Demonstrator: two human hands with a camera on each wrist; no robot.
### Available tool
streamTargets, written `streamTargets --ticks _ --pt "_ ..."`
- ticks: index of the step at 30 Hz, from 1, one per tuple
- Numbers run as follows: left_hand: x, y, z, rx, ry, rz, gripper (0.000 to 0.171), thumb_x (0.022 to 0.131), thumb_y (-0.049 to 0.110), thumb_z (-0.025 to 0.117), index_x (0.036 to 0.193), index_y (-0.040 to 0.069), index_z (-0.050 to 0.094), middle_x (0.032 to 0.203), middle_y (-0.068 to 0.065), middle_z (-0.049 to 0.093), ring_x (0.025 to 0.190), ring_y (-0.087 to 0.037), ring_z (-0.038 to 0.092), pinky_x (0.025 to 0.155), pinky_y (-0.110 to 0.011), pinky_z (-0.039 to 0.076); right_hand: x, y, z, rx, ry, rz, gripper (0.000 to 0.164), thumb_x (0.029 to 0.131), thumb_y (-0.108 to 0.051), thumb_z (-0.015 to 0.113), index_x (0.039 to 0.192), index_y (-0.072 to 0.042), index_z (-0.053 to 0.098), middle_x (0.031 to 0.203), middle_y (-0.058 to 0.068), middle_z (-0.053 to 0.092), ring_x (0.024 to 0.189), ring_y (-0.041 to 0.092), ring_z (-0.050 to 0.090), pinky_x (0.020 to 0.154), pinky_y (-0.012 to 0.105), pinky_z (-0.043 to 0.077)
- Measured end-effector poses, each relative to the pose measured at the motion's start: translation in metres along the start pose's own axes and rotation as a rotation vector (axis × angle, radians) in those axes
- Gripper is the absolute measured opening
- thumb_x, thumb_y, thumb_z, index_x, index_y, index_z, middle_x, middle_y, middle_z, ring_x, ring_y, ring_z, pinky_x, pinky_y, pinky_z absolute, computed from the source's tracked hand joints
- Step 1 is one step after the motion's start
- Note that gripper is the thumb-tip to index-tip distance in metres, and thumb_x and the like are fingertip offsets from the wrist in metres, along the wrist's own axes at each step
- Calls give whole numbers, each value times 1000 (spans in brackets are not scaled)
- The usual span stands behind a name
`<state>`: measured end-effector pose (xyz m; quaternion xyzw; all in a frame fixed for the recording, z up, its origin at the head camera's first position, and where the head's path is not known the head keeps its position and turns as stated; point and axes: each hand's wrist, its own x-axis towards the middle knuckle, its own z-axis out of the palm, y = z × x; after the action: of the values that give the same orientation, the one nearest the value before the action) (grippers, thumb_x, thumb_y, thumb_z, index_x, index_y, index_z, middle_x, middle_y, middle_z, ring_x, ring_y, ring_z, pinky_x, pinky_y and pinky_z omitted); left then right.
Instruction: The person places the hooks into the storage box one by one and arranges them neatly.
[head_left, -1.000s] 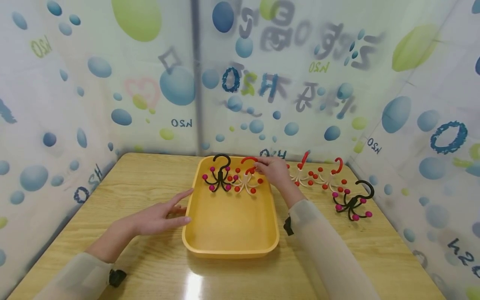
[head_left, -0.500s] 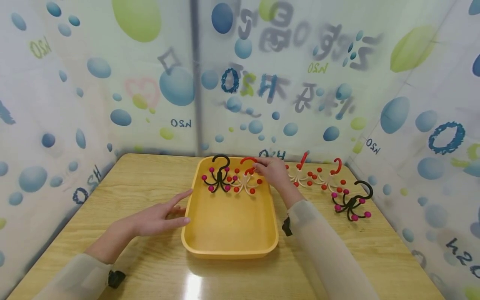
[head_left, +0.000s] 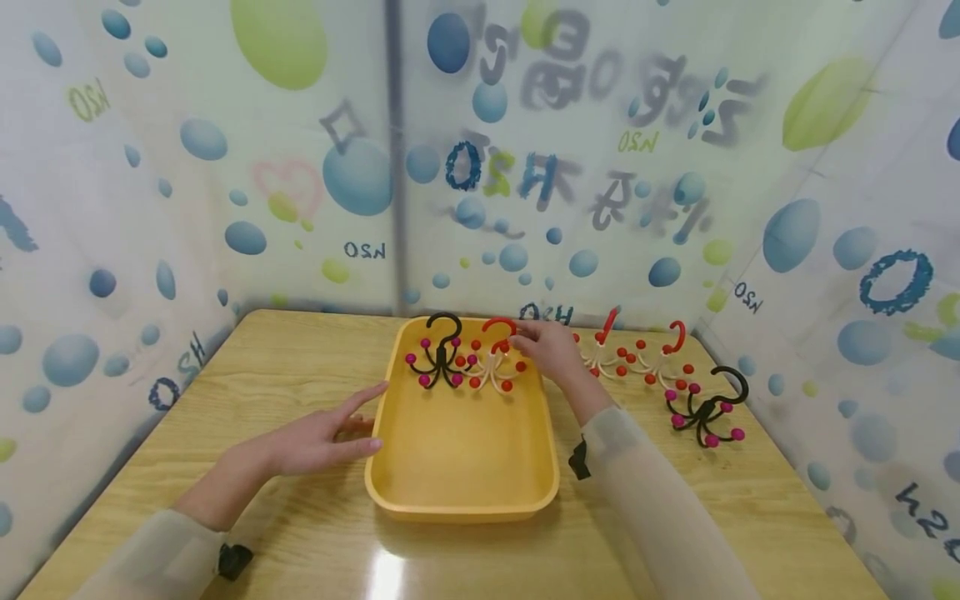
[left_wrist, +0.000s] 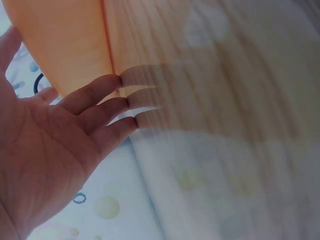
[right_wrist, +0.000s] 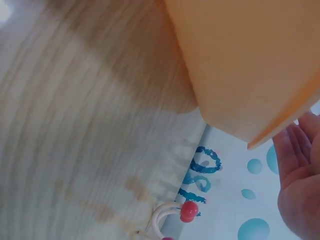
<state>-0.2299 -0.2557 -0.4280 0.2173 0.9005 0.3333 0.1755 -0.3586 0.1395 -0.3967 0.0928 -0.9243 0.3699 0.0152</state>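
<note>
A yellow tray stands on the table. At its far end lie a black claw massager, with a hook handle and magenta ball tips, and a white claw massager, with a red hook and red balls. My right hand is at the far right corner, thumb and index fingertips beside the red hook. In the right wrist view the tray wall partly hides the right hand. My left hand rests with spread fingers against the tray's left side; the left wrist view shows its palm.
To the tray's right lie two white massagers with red hooks, one nearer and one farther right. Another black massager lies by the table's right edge. Patterned curtains enclose the wood-grain table.
My right thumb and index finger have parted slightly at the red hook, and more of the hook shows. The left hand, tray and massagers keep their places.
</note>
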Motion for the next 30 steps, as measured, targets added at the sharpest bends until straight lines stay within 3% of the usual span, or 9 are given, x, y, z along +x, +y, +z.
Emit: streamTargets --ticks 14,23,30 --pt "-1 2 0 9 -1 -1 89 109 59 59 178 33 10 162 -23 57 151 -52 53 122 -76 37 -46 14 -34 106 40 -16 45 108 -32 73 149 -14 69 138 13 77 120 32 79 105 51 63" --pt "-1 0 0 4 -4 -8 88 110 59 58 178 32 9 163 -22 56 152 -52 52 123 -76 36 -93 23 -61 141 46 -64 39 107 -30 74 140 -9 75 130 15 81 114 34 80 97 45 66" --pt "0 -3 1 8 3 -13 88 109 60 58 178 36 9 164 -21 56 152 -51 51 124 -76 35 -128 39 -81 75 73 -58 39 108 -33 74 141 -13 75 129 13 81 104 28 81 91 37 68"
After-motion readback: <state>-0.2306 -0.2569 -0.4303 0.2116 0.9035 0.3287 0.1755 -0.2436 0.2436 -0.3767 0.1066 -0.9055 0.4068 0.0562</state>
